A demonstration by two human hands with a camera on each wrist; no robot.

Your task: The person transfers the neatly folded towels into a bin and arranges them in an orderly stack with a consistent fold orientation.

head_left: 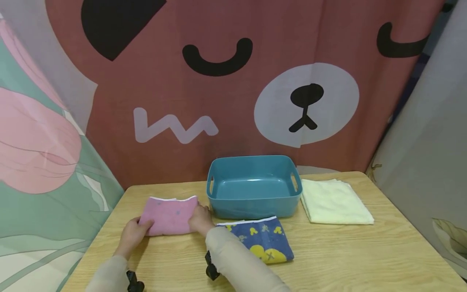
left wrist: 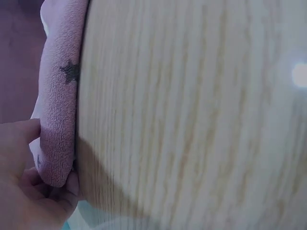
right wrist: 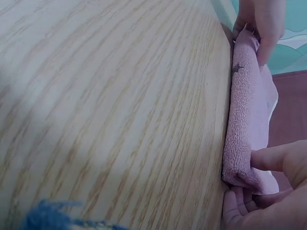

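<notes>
A folded pink towel [head_left: 169, 217] with a white edge and small dark stars lies on the left part of the table. My left hand [head_left: 132, 236] grips its left end, thumb on top and fingers underneath, as the left wrist view shows on the terry fold [left wrist: 60, 105]. At the opposite end my right hand [head_left: 201, 219] pinches the towel between thumb and fingers; the right wrist view has both hands at its two ends. Under the right forearm, partly hidden by the sleeve, is a folded blue towel [head_left: 260, 235] with yellow figures.
Behind the towels stands a blue plastic basket [head_left: 255, 207] with side handle holes. Right of it lies a folded pale yellow towel [head_left: 335, 202]. The wooden table [head_left: 346, 255] meets a bear-print curtain [head_left: 164, 89] at the back, with more fabric hanging on both sides.
</notes>
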